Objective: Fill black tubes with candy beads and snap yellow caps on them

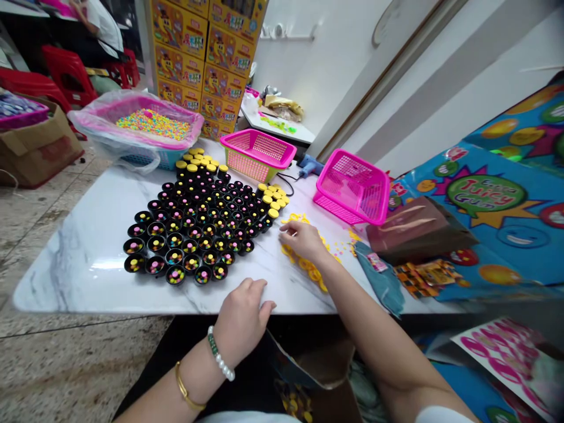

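My left hand (244,317) rests at the table's front edge, its thumb apart from loosely bent fingers, with nothing visible in it. My right hand (304,239) hovers over the left side of a pile of yellow plastic rings (315,273). Its thumb and fingertips are drawn together; whatever they hold, if anything, is too small to make out. To the left stand many small black cups (191,262) in a tight group, with coloured candies inside and a pink or yellow piece on top. Yellow-capped cups stand behind (188,168) and at the right (274,212).
A plastic-lined basket of colourful candies (152,124) stands at the back left. Two pink baskets (259,147) (352,188) and a blue heat gun (309,165) sit further back. Yellow cartons (180,64) are stacked behind. On the right lie a cloth (383,282) and packets (434,275).
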Tool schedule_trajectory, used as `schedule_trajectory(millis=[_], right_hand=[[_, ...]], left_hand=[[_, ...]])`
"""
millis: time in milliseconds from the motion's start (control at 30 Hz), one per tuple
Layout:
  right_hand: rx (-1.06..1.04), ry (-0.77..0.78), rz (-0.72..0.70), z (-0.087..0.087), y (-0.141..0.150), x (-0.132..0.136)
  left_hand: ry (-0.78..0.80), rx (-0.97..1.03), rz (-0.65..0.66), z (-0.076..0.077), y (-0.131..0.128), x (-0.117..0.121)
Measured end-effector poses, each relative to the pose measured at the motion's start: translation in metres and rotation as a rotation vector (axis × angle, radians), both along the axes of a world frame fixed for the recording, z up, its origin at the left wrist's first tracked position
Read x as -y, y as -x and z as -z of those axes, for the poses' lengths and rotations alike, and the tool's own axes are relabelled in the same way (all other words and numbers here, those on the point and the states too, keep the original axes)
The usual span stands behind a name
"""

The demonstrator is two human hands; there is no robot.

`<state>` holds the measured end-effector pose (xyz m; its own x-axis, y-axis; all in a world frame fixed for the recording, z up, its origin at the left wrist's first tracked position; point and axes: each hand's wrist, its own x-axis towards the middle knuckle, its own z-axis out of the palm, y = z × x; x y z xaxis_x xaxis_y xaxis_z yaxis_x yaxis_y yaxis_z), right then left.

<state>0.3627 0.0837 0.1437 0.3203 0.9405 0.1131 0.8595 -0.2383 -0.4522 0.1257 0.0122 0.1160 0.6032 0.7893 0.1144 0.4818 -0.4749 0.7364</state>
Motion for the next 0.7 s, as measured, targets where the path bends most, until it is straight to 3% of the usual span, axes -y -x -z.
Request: schedule_trajectory(millis=[200, 367, 500, 600, 700], right_hand=[[0.111, -0.200, -0.235, -0.002, 0.025, -0.005], [0.098, -0.174, -0.187, -0.007, 0.023, -0.003], [0.086, -0.099, -0.167, -0.021, 0.028, 0.037], [0.010, -0.011, -0.266, -0.028, 0.047, 0.078], [-0.143, 0.062, -0.412, -0.027, 0.061, 0.104]], left_hand=[[-0.096, 0.015, -0.015, 0.005, 0.000, 0.001], [-0.119, 0.053, -0.010, 0.006, 0.002, 0.001], [-0.094, 0.167, -0.069, 0.007, 0.002, 0.003], [-0.070, 0.246, -0.145, 0.006, 0.001, 0.004], [-0.041, 0.246, -0.132, 0.004, -0.001, 0.003]])
